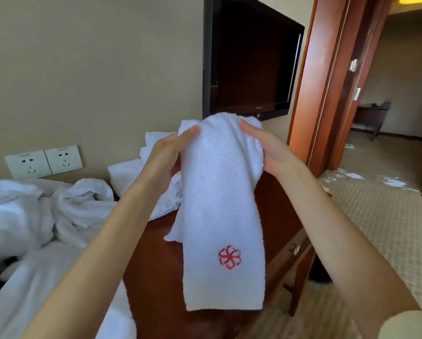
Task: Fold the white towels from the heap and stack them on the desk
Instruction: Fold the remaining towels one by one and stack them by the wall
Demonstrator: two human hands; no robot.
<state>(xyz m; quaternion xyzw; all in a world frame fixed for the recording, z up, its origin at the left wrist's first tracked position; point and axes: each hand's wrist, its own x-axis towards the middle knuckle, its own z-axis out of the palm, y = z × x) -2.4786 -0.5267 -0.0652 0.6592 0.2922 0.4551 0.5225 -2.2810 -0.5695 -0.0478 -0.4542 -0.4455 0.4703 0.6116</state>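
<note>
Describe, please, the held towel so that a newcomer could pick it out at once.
Find the dark television on the wall; just below it, above the wooden desk, the left hand and right hand pinch a long white towel hanging lengthwise. Unlike the crumpled heap to its left, it bears a red flower emblem near its lower end.

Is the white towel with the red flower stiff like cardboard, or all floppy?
Probably floppy: the towel hangs limp below the left hand and right hand, which grip only its top. Its surface looks fluffy, so it likely won't slip. It is probably light too, since it is held up in the air.
</note>
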